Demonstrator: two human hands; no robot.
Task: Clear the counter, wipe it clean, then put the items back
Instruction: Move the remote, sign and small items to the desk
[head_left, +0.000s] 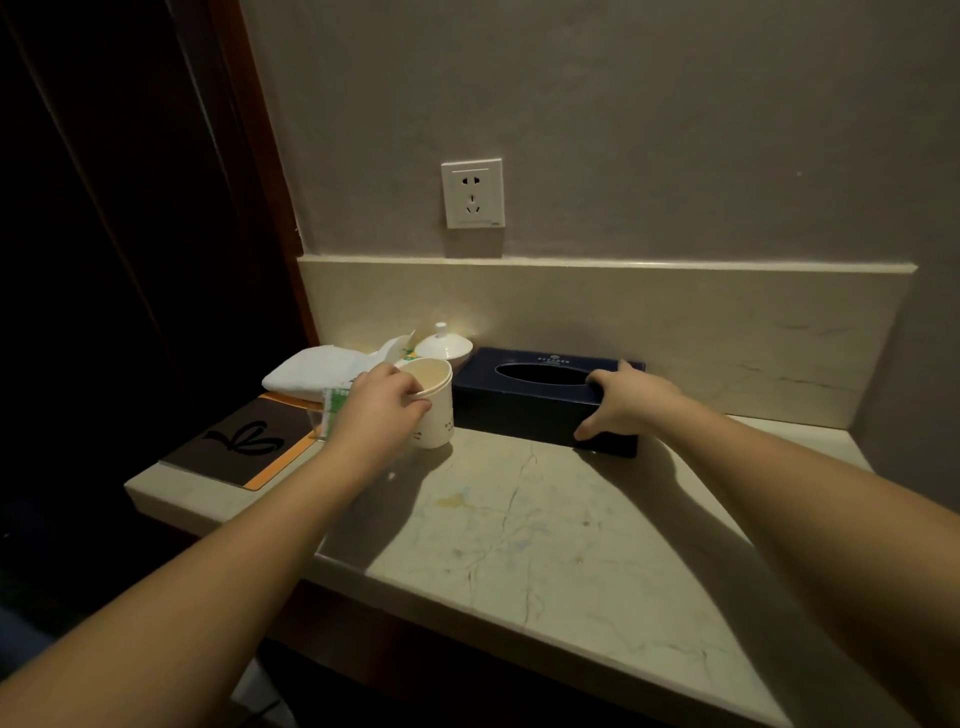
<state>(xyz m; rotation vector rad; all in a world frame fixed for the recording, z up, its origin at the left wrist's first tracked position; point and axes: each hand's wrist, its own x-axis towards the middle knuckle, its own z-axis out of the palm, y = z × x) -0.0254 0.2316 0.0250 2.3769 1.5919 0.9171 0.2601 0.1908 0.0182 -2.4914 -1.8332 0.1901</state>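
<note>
- Hands both on items: our left hand (387, 397) pinches the rim of the white cup (432, 410), fingers curled over its lip; our right hand (618, 402) has its grip spread over the right end of the dark tissue box (540, 400), thumb on the front face.
- Cup and box sit side by side at 12 o'clock on the marble table (545, 545).
- Folded white cloth (317, 369) lies at 10 o'clock, lidded white dish (444, 347) behind the cup.
- We judge this the clearing step; a stain (452, 500) shows.
- Next: lift both straight up, keeping the cup level.

Hotel room: marble counter (545, 545), tissue box (524, 410), branded paper cup (434, 410).
</note>
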